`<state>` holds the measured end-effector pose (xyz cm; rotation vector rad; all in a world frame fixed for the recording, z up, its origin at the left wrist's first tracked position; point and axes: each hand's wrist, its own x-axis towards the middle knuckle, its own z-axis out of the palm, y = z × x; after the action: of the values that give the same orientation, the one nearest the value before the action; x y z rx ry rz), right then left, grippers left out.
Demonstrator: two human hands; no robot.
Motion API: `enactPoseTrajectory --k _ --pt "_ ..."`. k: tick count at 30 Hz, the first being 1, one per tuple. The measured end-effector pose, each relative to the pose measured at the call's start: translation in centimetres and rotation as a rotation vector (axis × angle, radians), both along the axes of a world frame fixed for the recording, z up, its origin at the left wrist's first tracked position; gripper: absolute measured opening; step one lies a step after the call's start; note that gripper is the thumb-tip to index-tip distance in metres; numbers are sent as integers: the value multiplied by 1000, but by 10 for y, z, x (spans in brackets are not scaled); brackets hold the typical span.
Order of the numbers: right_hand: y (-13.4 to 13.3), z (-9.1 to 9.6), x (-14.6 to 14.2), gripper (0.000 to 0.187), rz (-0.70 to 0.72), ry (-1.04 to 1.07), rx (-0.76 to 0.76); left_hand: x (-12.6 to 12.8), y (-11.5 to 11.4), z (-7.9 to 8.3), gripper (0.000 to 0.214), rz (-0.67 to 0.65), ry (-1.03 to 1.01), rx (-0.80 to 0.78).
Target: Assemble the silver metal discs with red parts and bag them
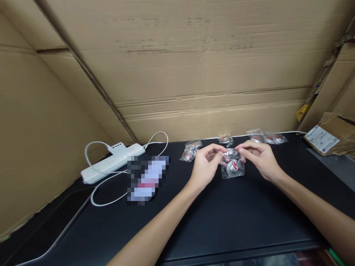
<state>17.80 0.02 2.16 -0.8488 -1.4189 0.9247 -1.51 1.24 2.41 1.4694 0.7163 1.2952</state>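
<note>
A pixelated patch [146, 179] hides something beside the power strip [111, 162]; what the packet [233, 168] contains, possibly a badge, is unclear.

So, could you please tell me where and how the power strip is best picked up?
Probably across the narrow width of the power strip, on its bare left half, with the fingers coming down from above. It lies flat and long on the table. A plug sits further right, and the cable loops around the right end and front, so the left half looks clearest.

Left hand [206, 164] and right hand [259, 157] pinch a clear packet [232, 165] above the black table [222, 221].
</note>
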Motion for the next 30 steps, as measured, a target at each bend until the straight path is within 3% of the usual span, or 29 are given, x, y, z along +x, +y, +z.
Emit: enactPoseTrajectory --k 6,10,18,23,30 --pt "2 -4 -3 39 56 4 -152 1 1 -2 10 12 57 53" --pt "1 -2 -2 24 98 -89 -190 0 -1 -1 15 -15 72 20" --pt "1 -1 -3 25 111 -145 -115 1 -1 -2 31 -24 88 -30" --pt "-2 0 -5 24 145 -170 -108 0 0 -3 24 -57 235 9" --pt "2 -3 -1 27 90 -171 -130 -4 4 -5 20 -130 240 -14"
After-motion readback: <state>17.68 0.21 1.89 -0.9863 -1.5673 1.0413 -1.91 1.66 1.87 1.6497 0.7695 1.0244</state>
